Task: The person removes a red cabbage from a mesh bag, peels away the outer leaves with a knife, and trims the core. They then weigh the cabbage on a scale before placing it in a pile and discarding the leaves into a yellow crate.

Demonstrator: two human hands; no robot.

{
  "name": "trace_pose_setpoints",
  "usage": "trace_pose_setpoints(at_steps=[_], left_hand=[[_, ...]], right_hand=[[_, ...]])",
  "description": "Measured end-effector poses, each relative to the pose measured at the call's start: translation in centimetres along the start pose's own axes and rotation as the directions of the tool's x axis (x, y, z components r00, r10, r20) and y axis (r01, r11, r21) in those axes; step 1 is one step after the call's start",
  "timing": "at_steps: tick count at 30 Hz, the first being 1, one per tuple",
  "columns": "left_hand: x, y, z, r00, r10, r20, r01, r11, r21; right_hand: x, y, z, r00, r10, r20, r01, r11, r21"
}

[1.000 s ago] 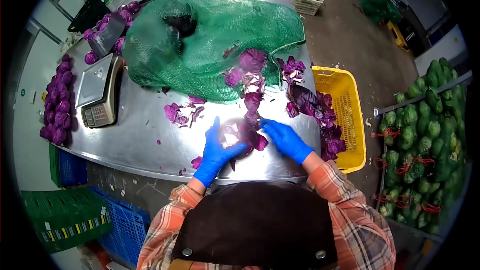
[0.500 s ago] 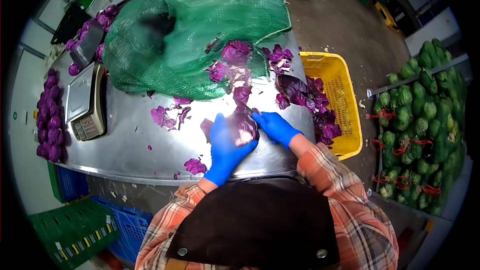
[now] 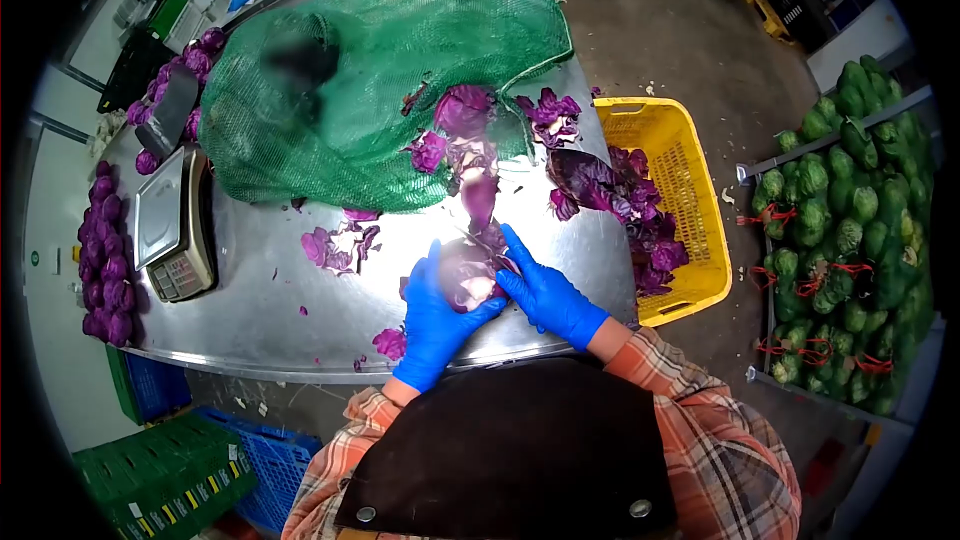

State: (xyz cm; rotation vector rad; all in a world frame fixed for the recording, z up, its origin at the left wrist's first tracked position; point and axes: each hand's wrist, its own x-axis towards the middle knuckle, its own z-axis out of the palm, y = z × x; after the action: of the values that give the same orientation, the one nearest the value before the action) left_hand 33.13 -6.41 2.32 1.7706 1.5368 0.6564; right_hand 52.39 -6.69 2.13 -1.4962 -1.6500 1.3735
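A purple cabbage [image 3: 466,274] with a pale cut patch sits between my blue-gloved hands near the front of the metal table [image 3: 250,315]. My left hand [image 3: 436,316] is wrapped round its left and lower side. On the right, my right hand [image 3: 545,295] has its fingers on the cabbage's edge, at a loose leaf. Just beyond lie torn purple leaves [image 3: 479,200] and another cabbage piece [image 3: 465,111], beside a green mesh bag [image 3: 400,50]. More loose leaves [image 3: 342,247] lie to the left.
A yellow crate [image 3: 690,210] with purple leaves stands against the table's right edge. A scale [image 3: 180,225] is at the left, with rows of purple cabbages [image 3: 105,255] beyond it. Bagged green cabbages [image 3: 840,240] fill a rack at far right. Crates [image 3: 165,470] stand lower left.
My right hand has shifted slightly down, its fingers now more spread along the cabbage's edge. The cabbage has turned in my hands. The whole view has shifted a little.
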Motion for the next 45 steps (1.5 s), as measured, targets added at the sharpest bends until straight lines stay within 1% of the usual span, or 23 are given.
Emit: trace_pose_setpoints(at_steps=[1, 4, 7, 8, 10, 12, 13, 16, 17, 20, 23, 26, 28, 29, 30, 32, 33, 36, 38, 40, 41, 42, 45], left_hand=[[-0.1, 0.0, 0.3, 1.000, 0.008, -0.013, -0.008, 1.000, 0.001], [-0.5, -0.7, 1.3, 0.996, 0.043, -0.077, -0.038, 0.997, 0.067], [-0.4, -0.4, 1.5, 0.996, 0.027, -0.080, -0.028, 1.000, -0.010], [-0.4, -0.1, 1.4, 0.998, 0.008, -0.069, -0.011, 0.999, -0.035], [-1.0, 0.2, 1.2, 0.999, -0.017, -0.039, 0.015, 0.999, -0.048], [-0.5, 0.6, 1.1, 0.999, -0.016, -0.036, 0.015, 0.999, -0.033], [-0.5, 1.1, 1.0, 0.998, -0.043, -0.041, 0.036, 0.987, -0.155], [-0.3, 1.2, 1.5, 0.982, 0.109, -0.152, -0.102, 0.993, 0.057], [0.0, 1.8, 1.3, 0.990, 0.062, -0.127, -0.071, 0.995, -0.069], [0.4, 2.4, 1.2, 0.998, -0.010, -0.066, 0.000, 0.987, -0.158], [0.0, 1.0, 2.0, 0.988, 0.093, -0.123, -0.095, 0.995, -0.010], [0.0, 0.4, 2.3, 0.992, 0.052, -0.112, -0.056, 0.998, -0.031], [-0.5, 0.6, 2.0, 0.991, 0.085, -0.106, -0.081, 0.996, 0.047], [-0.3, 0.7, 1.8, 0.988, 0.110, -0.110, -0.101, 0.991, 0.087], [0.0, 0.8, 1.7, 0.992, 0.092, -0.091, -0.088, 0.995, 0.047], [-0.2, 0.6, 1.0, 0.999, 0.042, -0.032, -0.043, 0.999, -0.030], [-0.4, 0.0, 0.9, 1.000, 0.008, -0.021, -0.011, 0.987, -0.162], [-0.8, -3.1, 1.5, 1.000, -0.001, -0.032, -0.009, 0.951, -0.311], [-1.2, -3.5, 1.0, 1.000, 0.013, 0.009, -0.009, 0.921, -0.389], [-1.4, -5.4, 0.7, 0.997, 0.060, 0.039, -0.033, 0.870, -0.492], [-1.7, -6.2, 0.4, 0.997, 0.055, 0.063, -0.004, 0.782, -0.623], [-1.9, -6.6, 0.0, 0.994, 0.086, 0.073, -0.017, 0.753, -0.657], [-2.1, -6.1, -0.8, 0.991, 0.079, 0.109, 0.018, 0.725, -0.688]], right_hand=[[0.2, 0.3, 0.4, 0.990, -0.126, -0.065, 0.118, 0.988, -0.103], [-0.1, 0.2, 0.1, 1.000, -0.012, -0.007, 0.011, 0.996, -0.085], [0.3, 0.5, -0.4, 0.969, 0.009, -0.248, 0.021, 0.993, 0.117], [1.0, 0.1, -1.2, 0.958, 0.133, -0.254, -0.128, 0.991, 0.036], [1.5, 1.6, -1.4, 0.972, 0.188, -0.139, -0.201, 0.976, -0.086], [0.4, 1.0, -0.4, 0.988, -0.021, -0.152, 0.026, 0.999, 0.028], [0.1, -0.6, -0.5, 0.997, -0.003, -0.075, 0.007, 0.999, 0.054], [0.7, 0.8, 0.7, 0.979, -0.190, -0.073, 0.182, 0.978, -0.103], [0.9, 1.2, 0.7, 0.983, -0.171, -0.061, 0.164, 0.981, -0.100], [1.3, 1.6, 0.3, 0.996, -0.081, -0.033, 0.081, 0.997, 0.007], [1.5, 0.5, -0.8, 1.000, -0.005, 0.006, 0.004, 0.999, 0.048], [2.0, 1.7, -0.1, 0.990, -0.111, -0.090, 0.104, 0.991, -0.080], [3.1, 3.3, -0.3, 0.964, -0.125, -0.235, 0.146, 0.986, 0.076], [3.2, 2.8, -1.1, 0.940, -0.112, -0.322, 0.064, 0.986, -0.155], [3.1, 2.1, -1.5, 0.937, 0.124, -0.327, -0.091, 0.990, 0.112], [3.2, 2.2, -1.5, 0.938, 0.246, -0.245, -0.168, 0.939, 0.300], [3.3, 1.9, -1.4, 0.951, 0.221, -0.216, -0.150, 0.941, 0.304], [1.7, -1.9, -0.9, 0.988, 0.131, -0.085, -0.096, 0.941, 0.325], [1.9, -1.4, -0.7, 0.944, 0.237, 0.231, -0.314, 0.861, 0.399], [3.0, 3.2, 0.6, 0.925, 0.300, 0.234, -0.377, 0.806, 0.457], [3.5, 5.1, 1.6, 0.938, 0.301, 0.172, -0.347, 0.812, 0.470], [3.7, 6.1, 2.2, 0.948, 0.300, 0.107, -0.314, 0.818, 0.481], [3.0, 3.4, 2.3, 0.938, 0.342, -0.056, -0.304, 0.890, 0.341]])
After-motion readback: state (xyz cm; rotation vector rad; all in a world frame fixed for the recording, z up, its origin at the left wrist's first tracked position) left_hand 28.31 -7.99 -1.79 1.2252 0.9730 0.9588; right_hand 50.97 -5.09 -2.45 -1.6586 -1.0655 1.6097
